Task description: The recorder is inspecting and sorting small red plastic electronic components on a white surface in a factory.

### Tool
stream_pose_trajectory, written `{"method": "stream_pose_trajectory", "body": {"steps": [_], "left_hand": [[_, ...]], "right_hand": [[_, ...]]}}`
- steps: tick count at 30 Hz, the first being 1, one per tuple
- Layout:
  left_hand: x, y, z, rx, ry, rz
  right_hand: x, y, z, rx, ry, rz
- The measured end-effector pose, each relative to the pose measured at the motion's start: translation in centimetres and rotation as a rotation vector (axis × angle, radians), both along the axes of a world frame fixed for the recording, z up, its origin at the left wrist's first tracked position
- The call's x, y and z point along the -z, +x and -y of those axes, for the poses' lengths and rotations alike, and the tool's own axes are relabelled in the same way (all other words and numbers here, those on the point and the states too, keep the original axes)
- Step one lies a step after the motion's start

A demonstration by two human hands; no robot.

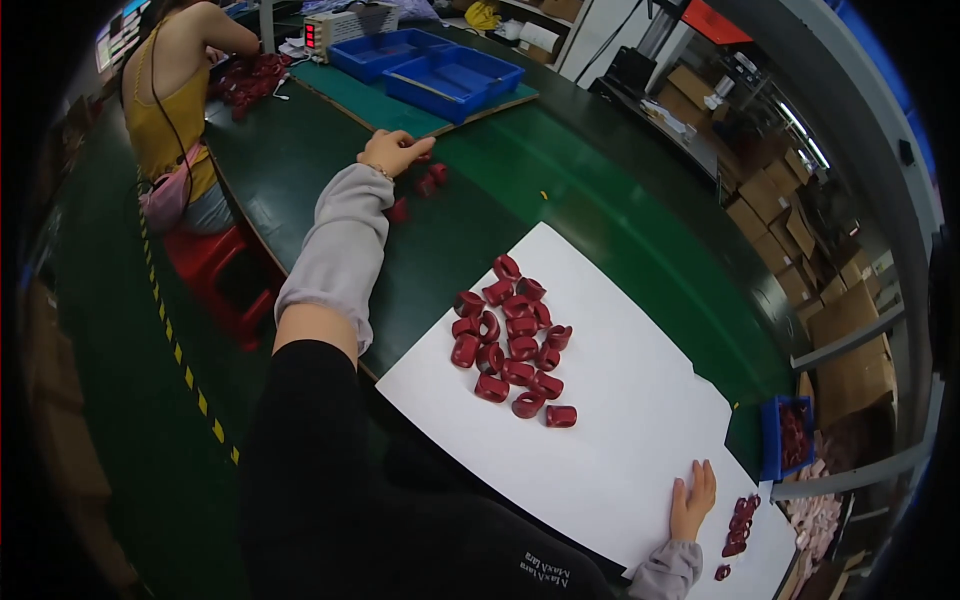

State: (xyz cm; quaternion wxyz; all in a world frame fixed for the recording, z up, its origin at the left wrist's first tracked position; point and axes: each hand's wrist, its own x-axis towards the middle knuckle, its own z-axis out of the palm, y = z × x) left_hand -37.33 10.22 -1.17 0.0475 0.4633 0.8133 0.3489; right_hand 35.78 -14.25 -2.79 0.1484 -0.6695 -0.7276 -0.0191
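L hand [397, 152] is extended over green tabletop [590, 240], fingers bent beside loose red parts [426, 187]; cannot tell if they grip one. R hand [692, 503] is on white sheet [610, 420], fingers straight, btwn main red ring cluster [521, 348] and smaller red ring grp [739, 528] at R. Blue trays [455, 88] sit just beyond L hand; blue bin [771, 450] w/ red pcs stands near R end.

white lettering [546, 569] | on black garment [420, 515] | red lit readout [311, 36], too small to read | on pale boxy device [350, 25]
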Motion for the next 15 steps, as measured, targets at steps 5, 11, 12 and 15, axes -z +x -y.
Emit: {"method": "stream_pose_trajectory", "body": {"steps": [5, 11, 12, 15], "left_hand": [[-0.3, 6.6, 0.0, 0.128, -0.179, -0.234], [1.7, 12.2, 2.6, 0.553, 0.215, -0.177], [2.0, 13.6, 3.4, 0.631, 0.32, -0.149], [1.9, 19.4, 4.7, 0.796, 0.368, 0.377]], "right_hand": [[0.1, 0.3, 0.0, 0.001, 0.018, 0.027], [0.0, 0.0, -0.1, 0.003, 0.024, 0.006], [0.1, 0.0, -0.1, 0.006, 0.023, 0.001], [0.1, -0.3, -0.1, 0.011, 0.026, 0.022]]}}
